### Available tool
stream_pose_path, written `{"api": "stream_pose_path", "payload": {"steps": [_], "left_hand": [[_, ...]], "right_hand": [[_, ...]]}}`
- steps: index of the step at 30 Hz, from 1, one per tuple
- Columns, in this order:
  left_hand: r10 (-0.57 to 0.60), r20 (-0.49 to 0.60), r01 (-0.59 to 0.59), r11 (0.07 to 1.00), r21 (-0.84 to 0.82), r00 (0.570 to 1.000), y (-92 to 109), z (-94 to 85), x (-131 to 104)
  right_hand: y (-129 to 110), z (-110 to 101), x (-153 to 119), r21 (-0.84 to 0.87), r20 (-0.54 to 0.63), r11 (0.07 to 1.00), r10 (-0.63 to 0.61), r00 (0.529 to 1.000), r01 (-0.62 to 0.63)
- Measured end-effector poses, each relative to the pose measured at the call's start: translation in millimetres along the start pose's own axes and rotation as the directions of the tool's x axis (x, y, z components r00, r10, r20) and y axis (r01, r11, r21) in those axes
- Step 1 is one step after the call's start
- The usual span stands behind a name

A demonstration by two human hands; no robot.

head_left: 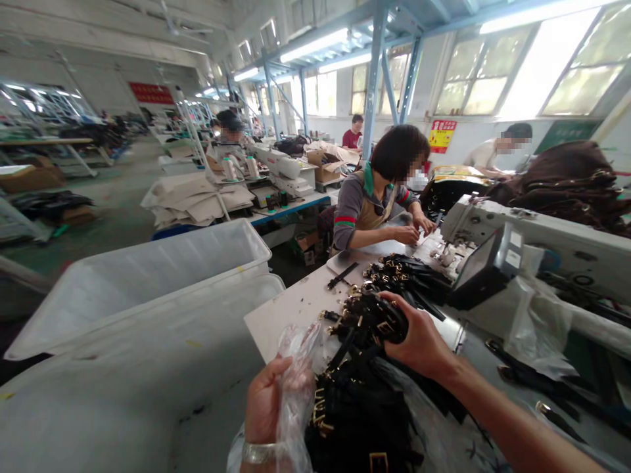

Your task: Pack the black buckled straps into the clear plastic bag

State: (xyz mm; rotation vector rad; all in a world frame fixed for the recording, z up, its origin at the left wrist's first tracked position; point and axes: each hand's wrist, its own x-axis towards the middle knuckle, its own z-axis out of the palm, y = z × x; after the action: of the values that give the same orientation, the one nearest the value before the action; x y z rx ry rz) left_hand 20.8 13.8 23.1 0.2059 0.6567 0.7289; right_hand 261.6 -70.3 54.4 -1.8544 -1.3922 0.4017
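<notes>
My right hand point(419, 338) grips a bunch of black straps with gold buckles point(367, 322), lifted just above the white worktable point(290, 309). At the bottom of the view my left hand point(263, 401) holds the edge of a clear plastic bag point(296, 387). Inside that bag lies a heap of more black buckled straps point(355, 420). A second pile of the same straps point(409, 276) rests farther back on the table, beside a sewing machine point(522, 249).
Two large translucent plastic bins point(148, 276) stand to my left. Across the table a seated person point(379, 190) works with both hands at the machine. Brown material point(572, 177) is heaped at the right. Other people sit at benches further back.
</notes>
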Motion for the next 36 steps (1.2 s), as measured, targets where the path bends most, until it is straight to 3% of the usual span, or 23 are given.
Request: {"api": "stream_pose_path", "payload": {"steps": [4, 7, 9, 11, 15, 19, 22, 25, 27, 28, 30, 31, 32, 33, 36], "left_hand": [[0.067, 0.019, -0.067, 0.998, -0.003, 0.998, 7, 10.1, -5], [0.119, 0.05, -0.118, 0.993, -0.007, 0.992, 12, 19.1, -12], [0.123, 0.069, -0.123, 0.992, 0.003, 0.99, 16, 21.7, -15], [0.114, 0.079, -0.116, 0.993, 0.019, 0.99, 20, 23.5, -18], [0.12, 0.09, -0.124, 0.991, 0.04, 0.989, 16, 37.4, -21], [0.102, 0.111, -0.108, 0.993, 0.049, 0.989, 0, 62.8, -19], [0.085, 0.114, -0.091, 0.995, 0.044, 0.99, -8, 71.4, -18], [0.098, 0.119, -0.101, 0.994, 0.026, 0.988, -6, 67.1, -19], [0.105, 0.128, -0.108, 0.994, 0.015, 0.986, -2, 61.7, -20], [0.11, 0.134, -0.112, 0.994, 0.008, 0.985, -1, 59.3, -21], [0.122, 0.152, -0.123, 0.992, -0.007, 0.981, -2, 55.9, -21], [0.124, 0.163, -0.124, 0.992, -0.014, 0.979, -3, 54.9, -21], [0.121, 0.175, -0.12, 0.993, -0.018, 0.977, -4, 54.3, -20], [0.112, 0.187, -0.11, 0.994, -0.019, 0.976, -4, 53.9, -19], [0.076, 0.206, -0.074, 0.997, -0.018, 0.976, -4, 54.0, -12]], "right_hand": [[-39, 19, -30, 0.182, 0.238, 0.983, -0.062, 0.969, 0.018], [-46, 51, -52, 0.371, 0.398, 0.924, -0.074, 0.915, -0.087], [-43, 71, -62, 0.404, 0.447, 0.906, -0.077, 0.891, -0.124], [-39, 84, -67, 0.319, 0.461, 0.945, -0.084, 0.883, -0.077], [-42, 101, -64, -0.017, 0.461, 0.996, -0.071, 0.885, 0.088], [-53, 125, -60, -0.267, 0.571, 0.957, 0.063, 0.818, 0.113], [-53, 123, -62, -0.233, 0.644, 0.964, 0.053, 0.763, 0.131], [-39, 88, -59, 0.053, 0.709, 0.994, -0.105, 0.697, 0.096], [-22, 61, -45, 0.264, 0.693, 0.965, -0.19, 0.695, 0.0], [-11, 52, -35, 0.276, 0.659, 0.96, -0.146, 0.738, -0.056], [11, 44, -7, 0.083, 0.413, 0.984, 0.109, 0.904, -0.157], [22, 44, 8, -0.081, 0.244, 0.981, 0.192, 0.951, -0.177], [32, 47, 23, -0.246, 0.113, 0.943, 0.258, 0.959, -0.225], [41, 51, 37, -0.374, 0.076, 0.888, 0.317, 0.945, -0.268], [58, 61, 64, -0.535, 0.126, 0.797, 0.405, 0.906, -0.282]]}}
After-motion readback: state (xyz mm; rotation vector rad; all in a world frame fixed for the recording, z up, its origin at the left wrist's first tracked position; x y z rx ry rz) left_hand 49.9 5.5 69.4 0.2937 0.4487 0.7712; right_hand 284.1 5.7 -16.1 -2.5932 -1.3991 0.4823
